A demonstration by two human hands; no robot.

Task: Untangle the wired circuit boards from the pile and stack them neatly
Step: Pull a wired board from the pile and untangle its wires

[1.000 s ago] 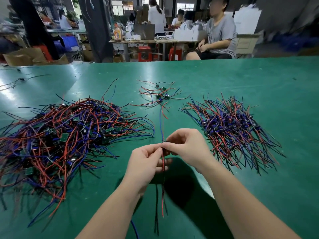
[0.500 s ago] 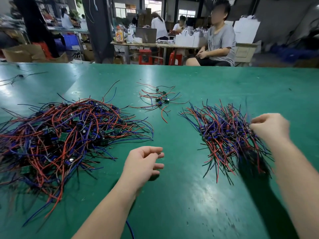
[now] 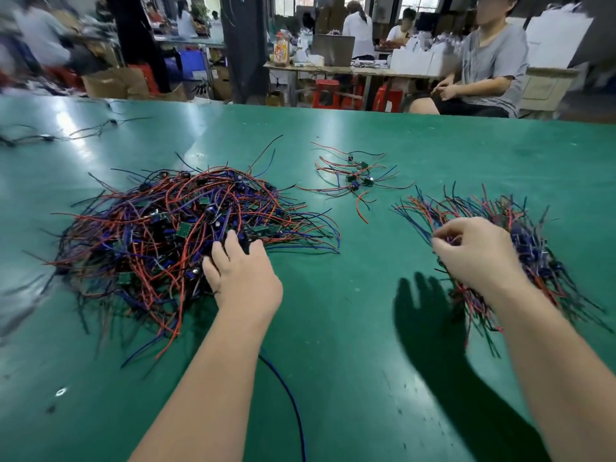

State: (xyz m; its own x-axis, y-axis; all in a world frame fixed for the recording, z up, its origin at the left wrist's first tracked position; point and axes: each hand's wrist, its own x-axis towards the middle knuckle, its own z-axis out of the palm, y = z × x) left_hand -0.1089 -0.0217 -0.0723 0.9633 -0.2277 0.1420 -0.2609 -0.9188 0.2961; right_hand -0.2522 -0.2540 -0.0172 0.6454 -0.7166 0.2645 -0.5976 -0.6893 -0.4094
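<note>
Red, blue and black wires are knotting the tangled pile (image 3: 150, 235) just ahead of the left hand (image 3: 245, 278), whose fingertips are sinking into it; I cannot tell whether they are gripping anything. The right hand (image 3: 476, 255) is hovering with curled fingers over the stack (image 3: 526, 211) lying under and beyond it, too blurred to judge a pinch. Any board being pulled is risking dragging snagged neighbours across the counter (image 3: 333, 328) and straining leads.

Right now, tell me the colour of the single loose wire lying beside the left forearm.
Blue: the loose wire shows best in the head view.
</note>
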